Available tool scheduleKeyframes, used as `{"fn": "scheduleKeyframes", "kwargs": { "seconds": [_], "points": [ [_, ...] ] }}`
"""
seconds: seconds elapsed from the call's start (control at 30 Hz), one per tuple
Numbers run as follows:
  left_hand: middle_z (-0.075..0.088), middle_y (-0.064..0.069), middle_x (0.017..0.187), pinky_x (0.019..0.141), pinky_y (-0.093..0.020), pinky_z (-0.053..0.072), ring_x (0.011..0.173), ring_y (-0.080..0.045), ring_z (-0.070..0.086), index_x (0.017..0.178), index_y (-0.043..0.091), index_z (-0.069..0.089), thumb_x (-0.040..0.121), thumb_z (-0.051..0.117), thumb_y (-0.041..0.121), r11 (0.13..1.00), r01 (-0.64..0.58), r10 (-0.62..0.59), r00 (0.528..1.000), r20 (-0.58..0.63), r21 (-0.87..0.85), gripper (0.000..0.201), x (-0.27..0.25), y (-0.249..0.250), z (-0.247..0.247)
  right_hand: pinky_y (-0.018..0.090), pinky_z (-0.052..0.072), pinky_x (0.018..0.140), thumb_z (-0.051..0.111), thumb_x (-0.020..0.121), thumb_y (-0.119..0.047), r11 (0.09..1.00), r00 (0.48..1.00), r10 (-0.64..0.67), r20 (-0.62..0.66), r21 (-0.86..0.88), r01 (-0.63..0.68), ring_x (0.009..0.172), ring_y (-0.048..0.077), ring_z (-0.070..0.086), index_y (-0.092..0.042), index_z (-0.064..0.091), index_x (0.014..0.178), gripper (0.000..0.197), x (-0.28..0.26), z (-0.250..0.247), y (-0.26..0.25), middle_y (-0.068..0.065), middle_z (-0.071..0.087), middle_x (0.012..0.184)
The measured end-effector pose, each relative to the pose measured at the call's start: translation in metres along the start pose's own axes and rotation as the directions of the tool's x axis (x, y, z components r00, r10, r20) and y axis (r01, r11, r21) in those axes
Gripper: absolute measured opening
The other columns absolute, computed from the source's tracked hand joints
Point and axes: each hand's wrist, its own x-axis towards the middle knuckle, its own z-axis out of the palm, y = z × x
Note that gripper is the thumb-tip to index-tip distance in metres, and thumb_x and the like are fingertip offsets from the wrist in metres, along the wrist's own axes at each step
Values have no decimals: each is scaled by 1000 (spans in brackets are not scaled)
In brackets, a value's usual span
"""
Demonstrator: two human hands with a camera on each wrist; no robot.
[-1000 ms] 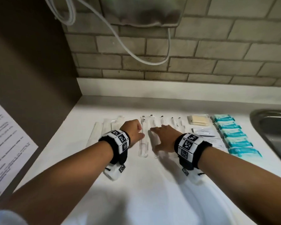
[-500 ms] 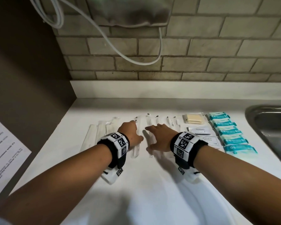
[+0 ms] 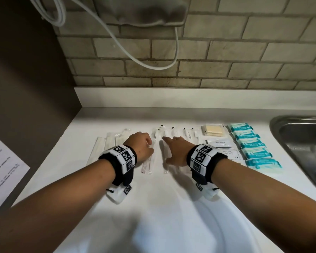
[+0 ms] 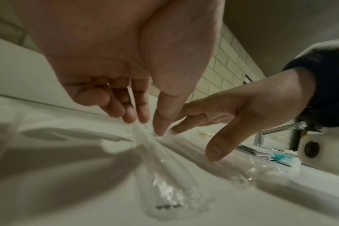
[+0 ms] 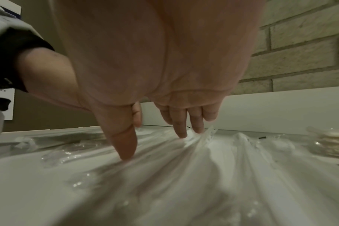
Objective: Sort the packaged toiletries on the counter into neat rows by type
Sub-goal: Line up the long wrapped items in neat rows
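Note:
Clear-wrapped toothbrush packets [image 3: 169, 136] lie side by side at the middle of the white counter [image 3: 171, 198]. My left hand [image 3: 141, 146] has its fingers curled down and pinches one clear packet [image 3: 148, 162]; the left wrist view shows thumb and fingertips [image 4: 159, 128] meeting on its wrapper [image 4: 164, 183]. To its right, my right hand [image 3: 174, 149] lies flat, its straight fingers [image 5: 181, 130] pressing on the neighbouring clear packets [image 5: 203, 160]. Long white packets [image 3: 98, 148] lie at the left end.
To the right lie a yellow pack [image 3: 212, 130], two white sachets [image 3: 220, 143] and a column of teal packs [image 3: 253, 146]. A steel sink [image 3: 303, 143] is at the far right, a printed sheet [image 3: 4, 170] at the left. A cable [image 3: 153, 64] hangs on the brick wall.
The head view has shifted a little. My left hand and its clear packet have edged slightly left, away from the right hand, which stays flat on the packets.

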Motion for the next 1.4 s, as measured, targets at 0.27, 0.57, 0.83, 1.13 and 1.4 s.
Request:
{"fn": "scheduleKeyframes", "kwargs": {
  "seconds": [0.27,0.57,0.83,1.13,1.4],
  "points": [
    [35,16,153,104,-40,23,130,-22,29,143,38,39,84,55,56,873,-272,153,941,302,405,64,-6,-8,-8,43,41,103,69,80,-42,1000,1000,19,23,-5,-19,128,29,42,-13,27,147,84,2,0,2,12,50,134],
    [41,15,149,100,-40,25,127,-23,32,143,37,40,84,51,63,868,-242,126,952,278,434,65,-8,-2,-6,44,45,99,66,82,-43,1000,999,23,31,2,-23,123,29,47,-14,26,148,82,3,1,3,12,52,129],
    [50,10,140,97,-39,28,123,-23,32,136,35,49,78,54,65,908,-195,102,961,255,372,65,-5,3,-5,45,42,103,63,85,-44,1000,1000,1,26,-14,-1,130,30,43,-17,20,151,83,4,0,10,13,47,139],
    [38,10,150,108,-36,17,135,-20,20,141,31,44,84,59,55,866,-382,334,922,196,322,64,-18,63,4,34,28,113,65,87,-35,982,998,70,3,-179,-69,133,22,43,-24,40,146,64,-14,-30,53,4,51,141],
    [50,5,141,110,-46,18,141,-29,19,137,26,49,78,51,68,801,-386,253,911,324,458,72,-8,71,28,36,30,111,68,83,-45,977,998,19,54,-212,-7,131,25,44,-18,44,142,70,-14,-11,60,3,52,141]
  ]
}}
